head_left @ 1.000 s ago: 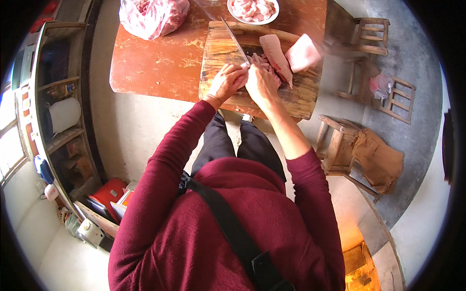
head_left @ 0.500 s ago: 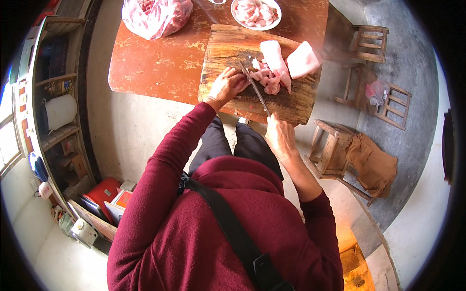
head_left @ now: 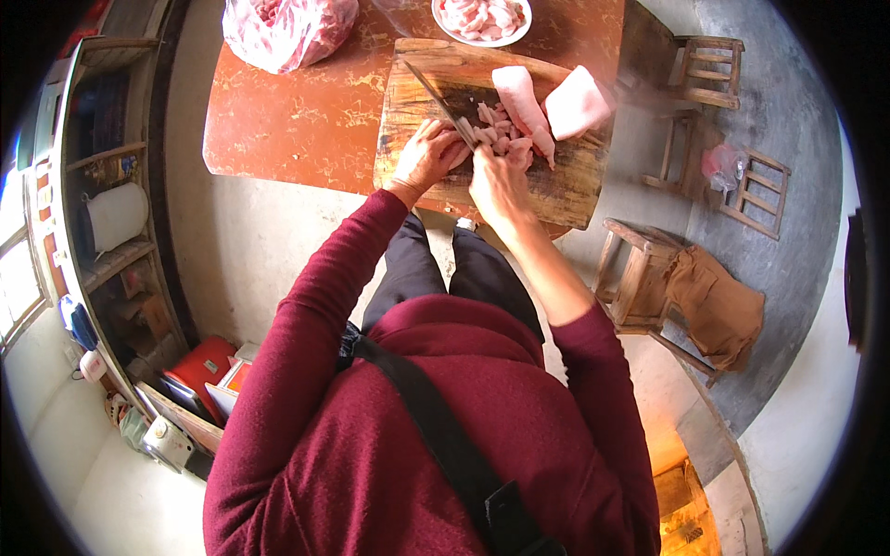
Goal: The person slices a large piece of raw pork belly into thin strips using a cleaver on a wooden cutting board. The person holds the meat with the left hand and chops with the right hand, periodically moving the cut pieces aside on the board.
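My right hand [head_left: 501, 188] is closed round the handle of a knife [head_left: 434, 93], whose blade slants up and left across the wooden cutting board [head_left: 408, 69]. Close beside the blade, my left hand [head_left: 425, 159] presses with curled fingers on a piece of raw meat [head_left: 455, 154], mostly hidden under them. Small cut meat pieces [head_left: 496, 128] lie to the right of the blade. Farther right on the board rest a long strip of pale meat [head_left: 521, 104] and a thick pale slab [head_left: 577, 104].
The board lies on a reddish-brown table [head_left: 287, 120]. At its far side are a plastic bag of meat [head_left: 289, 32] and a white bowl [head_left: 488, 44] of cut meat. Wooden stools [head_left: 640, 278] stand to the right, one with a brown cloth [head_left: 718, 306]. Shelves [head_left: 111, 241] line the left.
My right hand has moved forward and left with the knife, and the blade now reaches farther up the board beside my left hand. My left hand has barely shifted.
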Tool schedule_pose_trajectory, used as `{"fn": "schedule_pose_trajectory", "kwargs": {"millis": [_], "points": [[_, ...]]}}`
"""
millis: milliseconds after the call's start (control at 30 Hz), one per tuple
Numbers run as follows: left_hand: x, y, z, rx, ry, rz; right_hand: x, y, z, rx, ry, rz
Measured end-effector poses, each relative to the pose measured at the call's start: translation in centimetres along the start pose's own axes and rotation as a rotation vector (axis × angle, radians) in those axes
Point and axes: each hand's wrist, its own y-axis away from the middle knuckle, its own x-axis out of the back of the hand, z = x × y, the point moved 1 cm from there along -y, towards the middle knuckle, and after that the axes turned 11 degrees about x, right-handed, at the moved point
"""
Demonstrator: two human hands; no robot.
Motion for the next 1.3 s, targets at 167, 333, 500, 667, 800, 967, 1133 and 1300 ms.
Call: {"fn": "schedule_pose_trajectory", "kwargs": {"millis": [167,333,500,667,800,967,1133,1300], "points": [[-0.2,0.1,0.7,0.115,0.090,0.046,2.8,6.8,1.4,-0.130,0.004,-0.110],[-0.4,0.1,0.1,-0.029,-0.067,0.051,3.4,8.7,0.0,-0.149,0.033,-0.103],[-0.2,0.2,0.2,0.024,-0.020,0.053,2.9,9.1,-0.4,-0.134,0.034,-0.158],[-0.2,0.1,-0.4,0.041,0.034,0.035,2.2,4.7,-0.9,-0.068,-0.014,-0.103],[-0.4,-0.1,-0.5,0.010,-0.003,0.033,0.7,-0.5,-0.9,0.007,0.002,-0.047],[0.1,-0.1,-0.3,0.007,0.028,0.048,0.2,1.6,0.0,-0.034,-0.042,-0.048],[0.3,0.1,-0.2,0.028,0.005,0.018,2.9,8.0,2.1,-0.168,-0.074,-0.128],[0.0,0.7,-0.3,0.078,0.009,0.042,4.0,8.4,0.4,-0.144,-0.051,-0.058]]}}
